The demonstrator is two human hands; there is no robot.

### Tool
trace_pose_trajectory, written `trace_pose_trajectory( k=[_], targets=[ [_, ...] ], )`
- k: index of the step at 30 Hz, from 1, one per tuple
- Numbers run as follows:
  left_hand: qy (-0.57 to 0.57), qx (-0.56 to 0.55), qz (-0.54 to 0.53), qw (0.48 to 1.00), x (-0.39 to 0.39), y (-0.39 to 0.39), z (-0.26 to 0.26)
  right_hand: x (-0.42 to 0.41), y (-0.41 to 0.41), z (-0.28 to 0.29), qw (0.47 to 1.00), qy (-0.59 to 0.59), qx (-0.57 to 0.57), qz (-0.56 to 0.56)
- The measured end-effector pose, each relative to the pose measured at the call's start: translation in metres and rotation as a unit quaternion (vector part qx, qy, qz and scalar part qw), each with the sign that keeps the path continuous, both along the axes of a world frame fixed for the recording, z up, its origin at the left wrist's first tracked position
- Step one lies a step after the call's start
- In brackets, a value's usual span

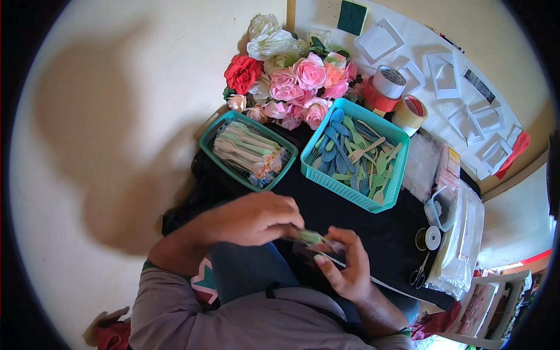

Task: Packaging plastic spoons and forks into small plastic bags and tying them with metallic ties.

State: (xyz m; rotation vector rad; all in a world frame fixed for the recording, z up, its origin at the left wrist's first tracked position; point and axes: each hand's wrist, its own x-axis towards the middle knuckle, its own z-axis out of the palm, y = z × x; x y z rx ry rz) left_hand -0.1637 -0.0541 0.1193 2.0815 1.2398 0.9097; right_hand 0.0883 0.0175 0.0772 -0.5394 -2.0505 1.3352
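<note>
My left hand [258, 218] grips one end of a small clear plastic packet [311, 237] with something pale green inside. Fingers of my right hand [348, 264] are at the packet's other end, where the plastic is gathered; blur hides whether they pinch it. Beyond my left hand, a teal basket [210, 151] holds wrapped packets of cream and green forks. A larger turquoise basket [350, 192] farther right holds loose blue, green and cream plastic forks and spoons.
Artificial roses [297, 78] stand behind the baskets. Tape rolls [389, 83] sit beside them. To the right on the black cloth [389, 227] lie plastic bags [455, 253], a clear container [441, 208], a ribbon spool [432, 238] and scissors [418, 275]. A wall borders the left.
</note>
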Motion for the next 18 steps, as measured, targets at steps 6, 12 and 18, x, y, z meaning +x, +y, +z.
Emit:
trace_pose_trajectory(
  k=[6,12,18],
  targets=[
    [0.169,0.021,0.092,0.981,-0.073,0.011,0.033,0.002,0.044,-0.048,0.996,-0.058,-0.06,0.017],
    [0.258,-0.099,0.144,0.95,-0.128,0.027,0.008,0.01,0.056,-0.081,0.99,-0.046,-0.133,0.005],
    [0.281,-0.086,0.159,0.942,-0.129,0.026,-0.018,0.008,0.055,-0.08,0.994,-0.049,-0.096,-0.003]
  ],
)
